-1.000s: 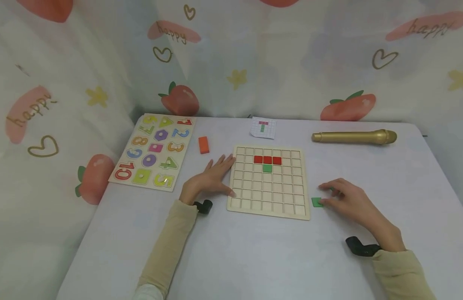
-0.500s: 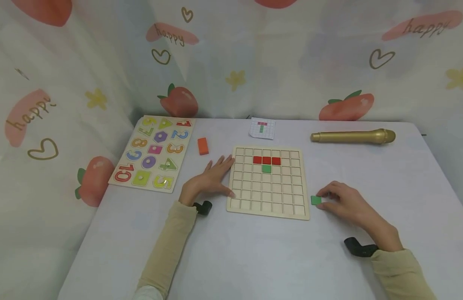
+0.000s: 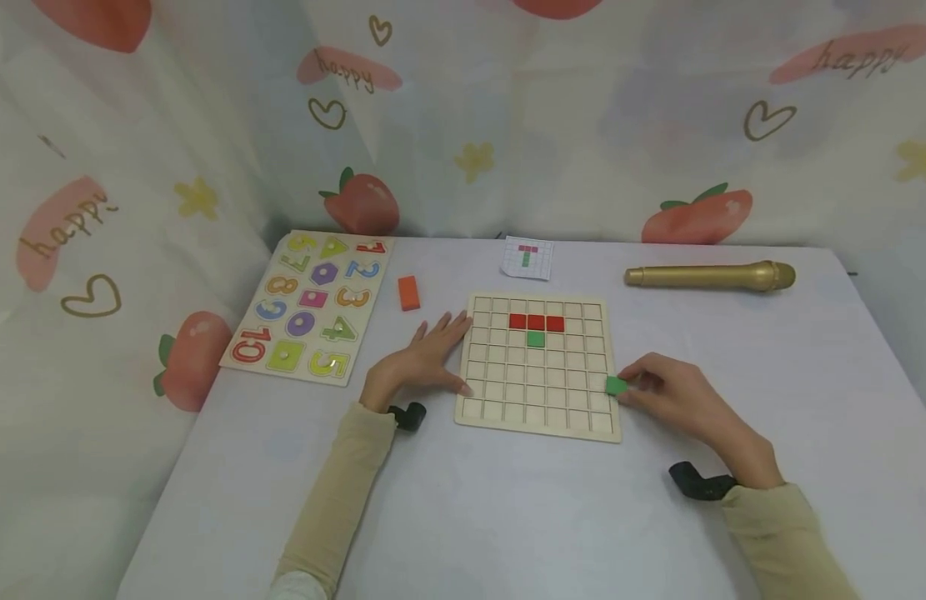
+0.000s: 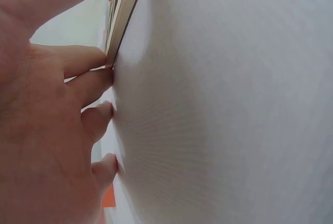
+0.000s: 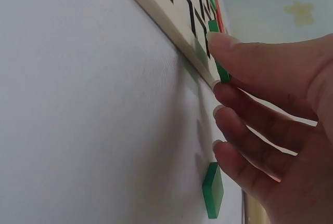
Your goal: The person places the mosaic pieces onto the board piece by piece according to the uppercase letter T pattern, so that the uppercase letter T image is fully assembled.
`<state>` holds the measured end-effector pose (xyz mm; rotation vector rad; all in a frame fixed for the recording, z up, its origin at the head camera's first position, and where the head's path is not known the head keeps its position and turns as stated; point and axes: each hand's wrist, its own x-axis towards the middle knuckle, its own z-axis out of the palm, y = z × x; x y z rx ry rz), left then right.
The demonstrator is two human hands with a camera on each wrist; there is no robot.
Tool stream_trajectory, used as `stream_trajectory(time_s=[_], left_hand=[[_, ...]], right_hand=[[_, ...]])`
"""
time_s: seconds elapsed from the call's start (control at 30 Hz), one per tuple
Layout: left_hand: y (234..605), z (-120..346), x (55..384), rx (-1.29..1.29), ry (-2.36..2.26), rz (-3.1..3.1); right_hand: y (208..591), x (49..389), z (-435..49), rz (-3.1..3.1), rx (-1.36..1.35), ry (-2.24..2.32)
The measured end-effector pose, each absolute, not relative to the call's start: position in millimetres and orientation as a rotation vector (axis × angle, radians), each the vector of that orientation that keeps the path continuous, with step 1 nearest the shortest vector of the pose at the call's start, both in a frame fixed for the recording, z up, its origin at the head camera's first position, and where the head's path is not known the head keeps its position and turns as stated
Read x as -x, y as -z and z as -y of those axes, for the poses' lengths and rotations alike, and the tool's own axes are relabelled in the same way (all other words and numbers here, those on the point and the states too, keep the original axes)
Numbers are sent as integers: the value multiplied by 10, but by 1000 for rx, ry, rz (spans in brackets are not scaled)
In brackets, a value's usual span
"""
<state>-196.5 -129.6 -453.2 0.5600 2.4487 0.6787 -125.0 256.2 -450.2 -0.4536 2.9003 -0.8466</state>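
A wooden grid board (image 3: 500, 392) lies flat on the table, with a row of red tiles (image 3: 536, 322) and one green tile (image 3: 536, 339) below their middle. My left hand (image 3: 421, 360) rests with spread fingers along the board's left edge; in the left wrist view, fingertips (image 4: 106, 57) touch that edge. Between thumb and finger, my right hand (image 3: 676, 396) pinches another green tile (image 3: 616, 386) at the board's right edge. The right wrist view has this held tile (image 5: 218, 52) tilted, and a loose green tile (image 5: 212, 190) on the table beneath the hand, hidden in the head view.
A card with a small T pattern (image 3: 527, 258) lies behind the board. A gold microphone (image 3: 710, 275) lies at the back right. To the left are an orange block (image 3: 408, 293) and a number puzzle board (image 3: 288, 283). A printed curtain (image 3: 568, 150) hangs behind the table.
My right hand has taken the green tile from the table and carried it left to the board's right edge. My left hand stays at the board's left side.
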Motion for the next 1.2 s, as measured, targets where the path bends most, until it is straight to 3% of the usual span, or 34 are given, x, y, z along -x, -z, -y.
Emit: stream_trajectory(time_s=[1.2], left_hand=[[4624, 1298, 2011, -538, -669, -2446]], right_hand=[[4536, 1757, -1672, -2759, 519, 983]])
